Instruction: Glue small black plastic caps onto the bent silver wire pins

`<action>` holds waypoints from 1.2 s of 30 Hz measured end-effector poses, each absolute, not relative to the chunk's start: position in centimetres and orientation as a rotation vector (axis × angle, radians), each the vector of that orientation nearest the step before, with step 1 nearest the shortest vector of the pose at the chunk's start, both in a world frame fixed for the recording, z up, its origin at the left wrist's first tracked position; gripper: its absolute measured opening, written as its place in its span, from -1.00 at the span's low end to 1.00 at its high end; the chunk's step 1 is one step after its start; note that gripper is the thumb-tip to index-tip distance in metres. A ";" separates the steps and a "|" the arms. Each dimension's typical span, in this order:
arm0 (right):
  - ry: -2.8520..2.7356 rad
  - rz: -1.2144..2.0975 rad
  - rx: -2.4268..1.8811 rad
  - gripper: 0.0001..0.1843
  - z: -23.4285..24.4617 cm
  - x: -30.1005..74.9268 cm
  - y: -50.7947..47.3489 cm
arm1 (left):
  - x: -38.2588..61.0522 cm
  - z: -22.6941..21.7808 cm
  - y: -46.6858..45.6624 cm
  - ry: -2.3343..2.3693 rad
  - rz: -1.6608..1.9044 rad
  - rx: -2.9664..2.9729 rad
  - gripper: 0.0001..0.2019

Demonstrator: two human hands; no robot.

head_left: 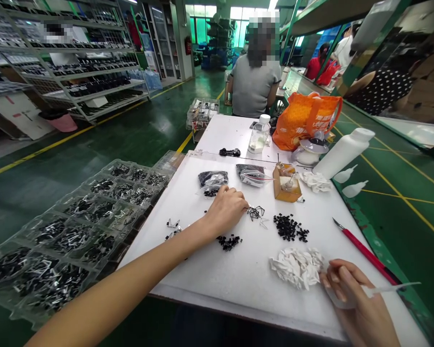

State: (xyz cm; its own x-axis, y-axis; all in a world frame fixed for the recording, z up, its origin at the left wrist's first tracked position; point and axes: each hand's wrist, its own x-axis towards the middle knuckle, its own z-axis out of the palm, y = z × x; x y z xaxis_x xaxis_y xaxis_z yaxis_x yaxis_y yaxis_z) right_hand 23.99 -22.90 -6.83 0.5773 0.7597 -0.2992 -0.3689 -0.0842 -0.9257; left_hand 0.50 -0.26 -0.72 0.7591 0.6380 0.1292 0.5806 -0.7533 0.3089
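My left hand (pixel 227 212) reaches over the middle of the table, fingers curled together, fingertips at the edge of a small pile of bent black wire pieces (pixel 256 212). Whatever is between those fingers is hidden. Near the front right, my right hand (pixel 365 303) is wrapped round a translucent dropper bottle (pixel 342 300) whose thin nozzle points right. Crumpled white tissue (pixel 297 267) lies beside that hand. Small black parts form one heap (pixel 289 227) right of the wire pieces and another heap (pixel 229 242) below my left wrist.
Plastic bags of black parts (pixel 213 178), a yellow box (pixel 287 185), a white bottle (pixel 343 153) and an orange bag (pixel 305 120) stand farther back. A red-handled knife (pixel 369 253) lies at right. Compartment trays (pixel 68 212) flank the table's left. A person (pixel 255 86) sits ahead.
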 end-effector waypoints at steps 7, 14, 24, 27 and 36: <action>-0.298 0.875 -1.194 -0.48 -6.0 23.1 -22.4 | -0.5 2.0 -2.5 1.088 0.674 2.189 -0.86; -0.113 0.980 -1.205 -0.17 -4.1 23.4 -22.9 | -2.7 2.2 -9.4 1.162 0.828 1.679 -0.73; -0.712 1.059 -1.868 -0.17 -1.7 22.3 -28.0 | -2.9 -3.8 -14.9 1.245 0.937 0.989 -0.56; -1.006 0.900 -2.091 -0.46 -1.7 22.6 -27.9 | -3.1 -4.2 -15.7 1.233 0.878 0.947 -0.49; -0.772 0.016 -1.969 -0.53 -2.2 21.9 -24.7 | -3.3 -2.5 -16.6 1.451 0.837 1.058 -0.55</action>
State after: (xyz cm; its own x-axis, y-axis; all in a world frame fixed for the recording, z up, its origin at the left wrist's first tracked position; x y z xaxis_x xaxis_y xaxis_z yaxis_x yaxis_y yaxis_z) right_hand 21.88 -24.70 -2.22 0.7976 0.5222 0.3019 0.5096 -0.3156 -0.8004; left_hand -3.31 -16.63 -2.50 0.0002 0.9347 -0.3554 0.1597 0.3509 0.9227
